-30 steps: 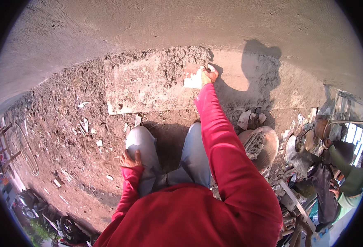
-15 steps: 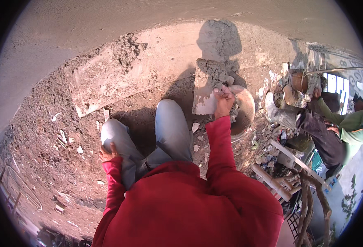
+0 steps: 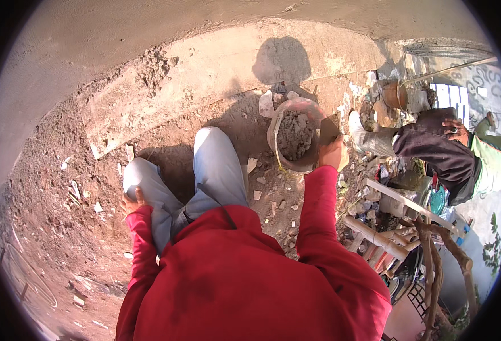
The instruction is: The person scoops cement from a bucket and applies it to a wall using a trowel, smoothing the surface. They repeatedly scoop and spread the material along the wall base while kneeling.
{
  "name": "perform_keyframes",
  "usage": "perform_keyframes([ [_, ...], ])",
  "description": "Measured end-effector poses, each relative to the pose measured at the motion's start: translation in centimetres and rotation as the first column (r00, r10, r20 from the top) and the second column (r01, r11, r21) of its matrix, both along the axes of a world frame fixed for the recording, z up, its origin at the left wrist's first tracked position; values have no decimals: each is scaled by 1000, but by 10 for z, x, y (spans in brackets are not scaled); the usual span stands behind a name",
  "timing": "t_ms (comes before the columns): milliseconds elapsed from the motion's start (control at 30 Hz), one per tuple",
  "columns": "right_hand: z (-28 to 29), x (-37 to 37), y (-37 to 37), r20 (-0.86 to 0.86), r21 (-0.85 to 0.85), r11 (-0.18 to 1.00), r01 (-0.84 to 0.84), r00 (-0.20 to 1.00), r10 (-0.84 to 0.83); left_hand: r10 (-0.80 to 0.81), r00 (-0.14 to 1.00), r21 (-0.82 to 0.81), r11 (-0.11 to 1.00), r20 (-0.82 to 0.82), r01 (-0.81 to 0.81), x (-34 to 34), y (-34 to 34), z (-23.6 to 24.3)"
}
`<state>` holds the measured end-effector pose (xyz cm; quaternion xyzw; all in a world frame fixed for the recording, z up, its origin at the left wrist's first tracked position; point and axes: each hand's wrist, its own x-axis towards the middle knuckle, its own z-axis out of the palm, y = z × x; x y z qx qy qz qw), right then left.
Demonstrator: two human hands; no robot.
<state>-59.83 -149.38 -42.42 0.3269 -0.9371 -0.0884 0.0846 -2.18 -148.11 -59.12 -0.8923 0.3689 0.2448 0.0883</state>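
My right hand (image 3: 332, 154) is closed on a flat rectangular plastering float, whose dark plate (image 3: 328, 131) is tilted at the right side of a mortar bucket (image 3: 274, 141). The grip and part of the plate are hidden by the hand and the steep angle. Grey, lumpy mortar (image 3: 295, 135) lies inside the round bucket, which stands ahead of my right knee. My left hand (image 3: 133, 202) rests with fingers spread on the side of my left knee, holding nothing.
A long flat board (image 3: 165, 102), spattered with mortar, lies along the plastered wall (image 3: 91, 40). At right, a co-worker's dark-trousered leg (image 3: 432, 145) and boot (image 3: 367, 136) are near a brown bucket (image 3: 395, 95). Bamboo and wood pieces (image 3: 375, 238) lie lower right; rubble litters the ground.
My right hand has moved right and turned the float from flat, with mortar on it, to steeply tilted by the bucket. The view has shifted; the co-worker's hand is now at the knee.
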Motion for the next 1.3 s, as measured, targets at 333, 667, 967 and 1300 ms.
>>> perform_keyframes([
  [333,-94,152,-120,842,-539,793,283,192,504,6,1000,44,999,20,-6,-14,-6,25],
  [667,-272,373,-182,849,-377,919,113,439,294,73,995,25,997,-73,-72,-12,-11,36],
  [967,-350,365,-275,795,-426,901,83,510,329,75,980,8,997,-184,-75,0,-29,49],
  [1300,-385,347,-369,794,-497,859,120,462,395,68,984,4,998,-168,-68,5,-31,51],
])
